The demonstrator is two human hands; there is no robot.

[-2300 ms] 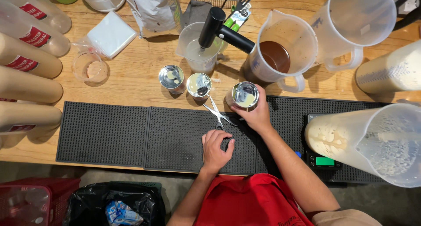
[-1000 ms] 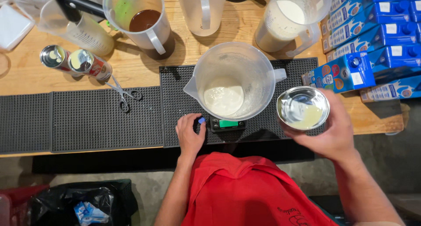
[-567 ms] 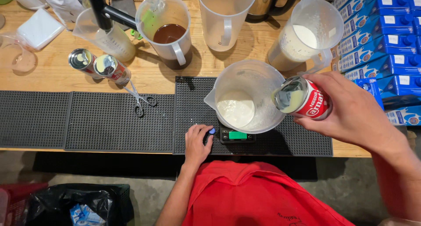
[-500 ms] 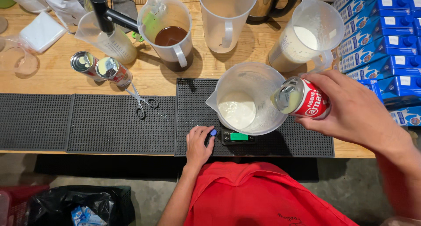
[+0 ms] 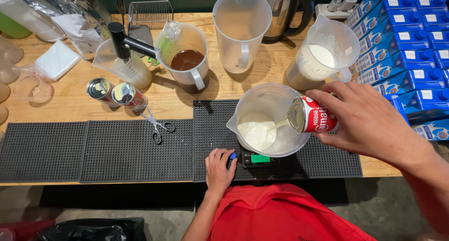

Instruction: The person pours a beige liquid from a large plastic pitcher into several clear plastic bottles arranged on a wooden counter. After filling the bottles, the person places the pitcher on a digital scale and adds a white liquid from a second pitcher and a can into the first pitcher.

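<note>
While my right hand [image 5: 369, 124] grips the red-and-white can [image 5: 312, 115] tipped over the clear jug [image 5: 269, 117] on the scale [image 5: 259, 159], pouring thick cream, my left hand [image 5: 220, 168] rests unclenched beside it on the black mat [image 5: 206, 129].

Open mats to the left, crowded rear and right.
Bare black bar mats [image 5: 93, 150] left of the scissors [image 5: 156, 126]; behind, two open cans [image 5: 117, 93], jug of brown liquid [image 5: 187, 63], empty jug [image 5: 241, 28], milk jug [image 5: 322, 54]; blue cartons [image 5: 407, 44] walling the right.
</note>
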